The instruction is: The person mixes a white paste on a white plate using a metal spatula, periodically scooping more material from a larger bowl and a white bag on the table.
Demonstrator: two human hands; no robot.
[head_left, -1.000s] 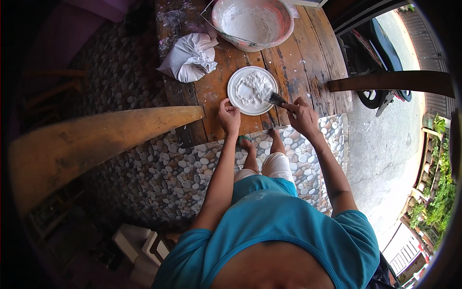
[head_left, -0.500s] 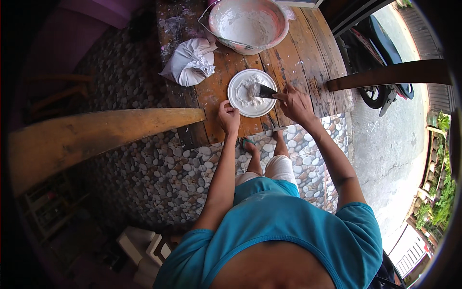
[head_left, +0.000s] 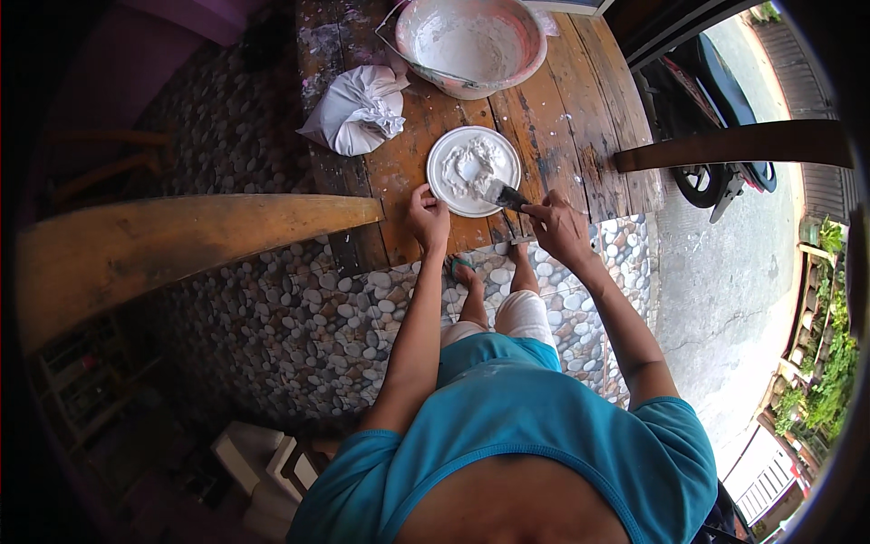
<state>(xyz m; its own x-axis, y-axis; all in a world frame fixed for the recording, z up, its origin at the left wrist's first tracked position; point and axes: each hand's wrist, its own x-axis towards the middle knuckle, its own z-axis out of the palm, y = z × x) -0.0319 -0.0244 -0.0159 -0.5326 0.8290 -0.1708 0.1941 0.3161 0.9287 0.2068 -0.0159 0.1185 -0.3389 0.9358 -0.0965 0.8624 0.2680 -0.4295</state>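
Note:
A round white plate (head_left: pixel 435 195) with a raised rim lies on the wooden table, and thick white paste (head_left: pixel 460 174) is spread over it in a rough ring. My left hand (head_left: pixel 428 220) pinches the plate's near left rim, its fingers curled. In my right hand (head_left: pixel 564 228) is a dark putty knife (head_left: pixel 513 198), its paste-smeared end over the plate's near right part. The fingers are closed round its handle, partly hiding it.
Behind the plate stands a paint-smeared bucket (head_left: pixel 467 86) with a wire handle. A crumpled white bag (head_left: pixel 353 113) sits at the left on the plank table (head_left: pixel 566 109). Curved wooden pieces (head_left: pixel 217 240) reach toward the table's left and right edges. A motorcycle (head_left: pixel 716 118) stands outside.
The putty knife has moved from the plate's middle toward its near right rim, my right hand drawing nearer with it. The paste now forms an open ring. My left hand stays at the rim.

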